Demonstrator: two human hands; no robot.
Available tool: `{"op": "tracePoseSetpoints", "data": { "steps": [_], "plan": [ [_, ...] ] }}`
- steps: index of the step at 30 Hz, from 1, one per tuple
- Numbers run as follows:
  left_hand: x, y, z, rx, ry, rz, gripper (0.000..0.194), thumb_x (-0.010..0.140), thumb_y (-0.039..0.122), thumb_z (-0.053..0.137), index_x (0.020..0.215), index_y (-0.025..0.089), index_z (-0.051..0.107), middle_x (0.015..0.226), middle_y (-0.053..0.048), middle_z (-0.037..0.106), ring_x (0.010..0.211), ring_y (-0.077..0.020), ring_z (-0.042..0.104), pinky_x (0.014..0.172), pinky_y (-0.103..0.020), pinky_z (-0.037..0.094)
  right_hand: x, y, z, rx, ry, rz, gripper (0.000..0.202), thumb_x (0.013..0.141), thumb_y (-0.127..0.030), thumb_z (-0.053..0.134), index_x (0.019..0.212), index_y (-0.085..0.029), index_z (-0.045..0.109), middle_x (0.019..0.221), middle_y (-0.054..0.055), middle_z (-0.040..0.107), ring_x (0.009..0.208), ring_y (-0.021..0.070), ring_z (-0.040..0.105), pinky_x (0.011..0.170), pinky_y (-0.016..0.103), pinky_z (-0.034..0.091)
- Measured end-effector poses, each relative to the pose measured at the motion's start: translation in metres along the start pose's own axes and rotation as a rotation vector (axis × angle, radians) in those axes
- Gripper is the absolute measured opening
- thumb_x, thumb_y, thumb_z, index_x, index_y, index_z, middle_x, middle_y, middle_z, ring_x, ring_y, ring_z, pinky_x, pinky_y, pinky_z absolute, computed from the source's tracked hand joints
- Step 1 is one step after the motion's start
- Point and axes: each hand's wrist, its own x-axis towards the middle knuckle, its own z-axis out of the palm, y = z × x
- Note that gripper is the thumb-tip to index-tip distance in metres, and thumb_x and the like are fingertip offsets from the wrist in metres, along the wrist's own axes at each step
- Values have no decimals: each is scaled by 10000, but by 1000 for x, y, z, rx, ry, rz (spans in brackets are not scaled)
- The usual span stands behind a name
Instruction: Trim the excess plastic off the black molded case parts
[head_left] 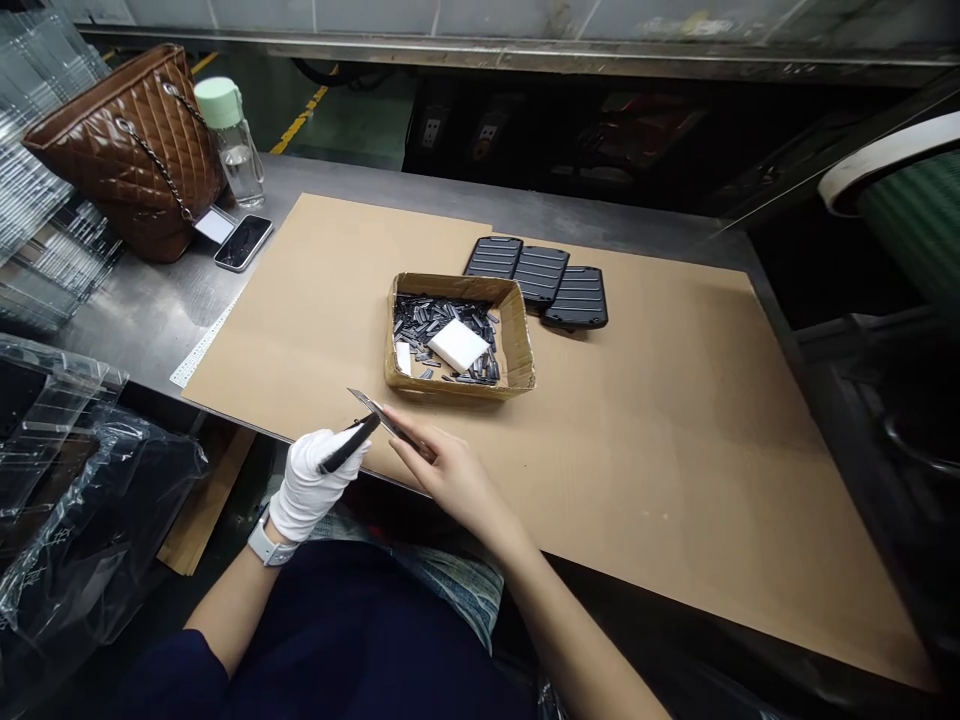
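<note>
Brown cardboard (pixel 660 430) covers much of a grey metal table (pixel 169 305), and both hands are at its near edge. White-gloved fingers of the left hand (pixel 310 478) are curled closed around a slim black plastic piece (pixel 347 449), its upper end poking out past them. Bare fingers of the right hand (pixel 459 478) pinch the handle of a pointed knife (pixel 373 405), whose blade crosses that end; I cannot tell whether it touches. Just beyond the fingers stands a cardboard box (pixel 450 390) with small black strips (pixel 427 318) and a white block (pixel 459 345) inside; farther off lie ribbed black panels (pixel 576 300). Well left of the fingers are a quilted handbag (pixel 135 150), a water bottle (pixel 238 165) and a phone (pixel 244 243).
</note>
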Motion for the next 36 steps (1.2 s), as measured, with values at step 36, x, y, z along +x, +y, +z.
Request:
{"op": "tracePoseSetpoints", "data": {
  "steps": [36],
  "plan": [
    [3,13,-1,-95,-44,-18,193,826,204,577,656,189,668,498,-4,593,443,-111,531,473,-235,405,15,-54,33,952,144,244,221,794,-375,574,925,-220,661,773,4,672,823,177,627,794,318,485]
  ]
}}
